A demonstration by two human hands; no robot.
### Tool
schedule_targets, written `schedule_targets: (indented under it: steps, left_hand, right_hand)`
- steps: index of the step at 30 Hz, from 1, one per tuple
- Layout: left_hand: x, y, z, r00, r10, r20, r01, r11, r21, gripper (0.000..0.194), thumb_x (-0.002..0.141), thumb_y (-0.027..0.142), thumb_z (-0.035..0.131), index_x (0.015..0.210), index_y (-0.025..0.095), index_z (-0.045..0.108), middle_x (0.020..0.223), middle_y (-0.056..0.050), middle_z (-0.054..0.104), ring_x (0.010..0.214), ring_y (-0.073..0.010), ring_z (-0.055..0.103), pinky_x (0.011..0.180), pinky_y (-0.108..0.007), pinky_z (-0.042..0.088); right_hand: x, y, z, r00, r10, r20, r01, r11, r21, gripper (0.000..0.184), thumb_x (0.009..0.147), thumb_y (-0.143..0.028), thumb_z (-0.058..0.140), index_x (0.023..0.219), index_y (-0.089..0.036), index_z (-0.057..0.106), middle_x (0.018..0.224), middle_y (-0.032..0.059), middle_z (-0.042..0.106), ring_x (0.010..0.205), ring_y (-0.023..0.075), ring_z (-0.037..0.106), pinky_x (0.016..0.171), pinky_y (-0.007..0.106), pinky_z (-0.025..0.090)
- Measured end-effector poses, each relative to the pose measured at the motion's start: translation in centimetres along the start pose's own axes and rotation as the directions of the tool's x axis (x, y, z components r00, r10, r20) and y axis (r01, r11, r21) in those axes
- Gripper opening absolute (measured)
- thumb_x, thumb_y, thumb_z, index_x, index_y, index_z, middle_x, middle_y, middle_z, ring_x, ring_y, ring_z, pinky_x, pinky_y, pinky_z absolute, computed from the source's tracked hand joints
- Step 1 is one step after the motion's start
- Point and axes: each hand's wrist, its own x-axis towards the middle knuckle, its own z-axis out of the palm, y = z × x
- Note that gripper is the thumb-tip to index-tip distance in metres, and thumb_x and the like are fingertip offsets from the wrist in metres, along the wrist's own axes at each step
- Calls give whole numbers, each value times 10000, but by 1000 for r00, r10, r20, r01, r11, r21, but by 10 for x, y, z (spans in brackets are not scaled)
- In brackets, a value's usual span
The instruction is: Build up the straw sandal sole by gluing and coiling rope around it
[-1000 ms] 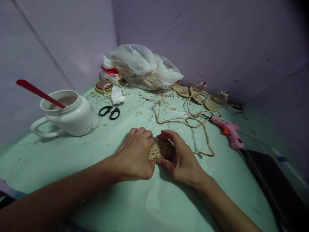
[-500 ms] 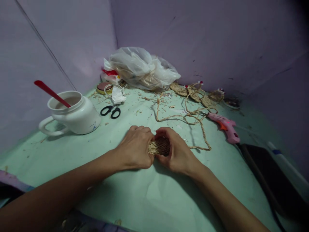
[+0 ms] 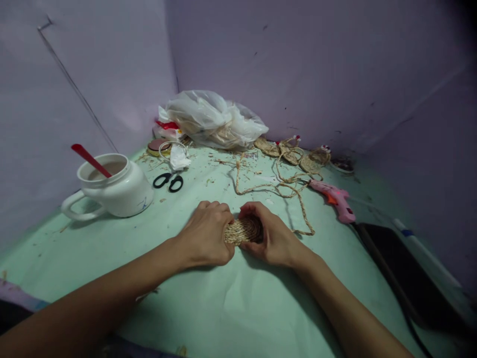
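Note:
Between my two hands, over the middle of the table, is a small coiled rope piece (image 3: 238, 232), tan with a darker spiral side turned to the right. My left hand (image 3: 210, 233) is closed on its left end. Curved fingers and thumb of my right hand (image 3: 274, 236) grip it around the right side. A braided rope (image 3: 257, 189) winds over the table just behind, and one end runs down toward my right hand; whether it joins the coil is hidden. Much of the coil is covered by my fingers.
A white mug (image 3: 115, 186) with a red handle sticking out stands left. Black-handled scissors (image 3: 168, 182) lie beside it. A plastic bag (image 3: 216, 119) and several round woven pieces (image 3: 311, 163) line the back. Right are a pink glue gun (image 3: 333, 196) and a dark flat object (image 3: 402, 273).
The view has shifted slightly. More of the coiled rope piece shows between my hands, and its spiral side is turned more toward me. Both hands keep their hold.

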Motion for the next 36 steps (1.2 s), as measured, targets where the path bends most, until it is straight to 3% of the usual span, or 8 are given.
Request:
schedule_targets:
  steps: [15,23,29,36]
  left_hand:
    - [3,-4,1,1000,6,2,-6,997,-72,284,582,257,618,852,177,656,876,-70,633,852,-251,540,834,-421,392]
    - [4,-2,9,997,69,-41,-71,996,-51,319,610,308,639,914,216,657,911,-59,614,908,-264,521,865,-427,376]
    - [4,-8,1,991,133,21,-130,985,-111,455,619,330,638,1047,179,608,1015,-77,618,963,-266,526,924,-427,364]
    - [9,-12,7,988,151,-11,-151,980,-133,331,596,278,618,914,190,642,913,-58,630,865,-236,559,864,-382,406]
  right_hand:
    - [-3,-7,5,997,74,-29,-75,996,-55,429,588,-176,608,983,-196,441,902,35,531,777,181,491,653,302,406]
    - [-12,-11,1,994,72,-85,-86,980,-177,468,555,-148,572,1008,-168,458,922,62,516,838,211,487,705,331,415]
    - [-12,-13,0,995,67,-80,-82,974,-210,464,556,-143,569,1007,-171,463,905,55,513,823,207,485,696,327,414]
    - [-13,-10,3,998,32,-62,-44,980,-196,581,564,-120,555,1131,-161,440,1000,81,551,916,230,503,810,373,418]
